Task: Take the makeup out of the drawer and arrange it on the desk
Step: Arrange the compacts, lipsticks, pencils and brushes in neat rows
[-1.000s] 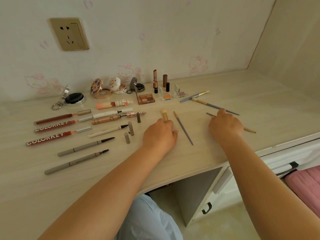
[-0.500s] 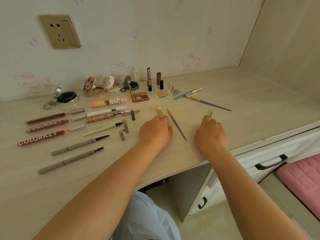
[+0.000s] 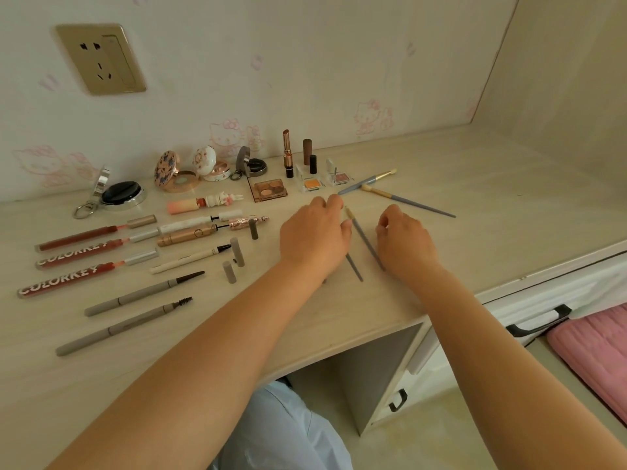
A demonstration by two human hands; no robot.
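Head view, desk: pale wooden desk (image 3: 475,184) against a papered wall; most of the makeup already lies on it in rows
Head view, left rows: three red lip-gloss tubes (image 3: 84,256) at far left; two grey brow pencils (image 3: 142,293) nearer the edge; open compacts (image 3: 176,171) and standing lipsticks (image 3: 288,154) along the wall
Head view, brushes: two grey-handled brushes (image 3: 366,242) lie side by side between the hands; two more brushes (image 3: 403,198) sit crossed further back, apart from the pair
Head view, left hand: left hand (image 3: 314,235) rests palm-down over the heads of the near brushes; fingers lie fairly straight, pressing or nudging, not curled round anything
Head view, right hand: right hand (image 3: 405,242) sits just beside the right brush of the pair, fingers bent; whether they pinch the handle I cannot tell, as the knuckles hide the tips
Head view, drawer: the drawer (image 3: 543,320) with its black handle sits low right, seemingly closed
Risk: thin round handles likely roll; a sideways push could knock the pair out of line or toward the front edge; a reaching forearm could sweep the loose caps (image 3: 234,259)
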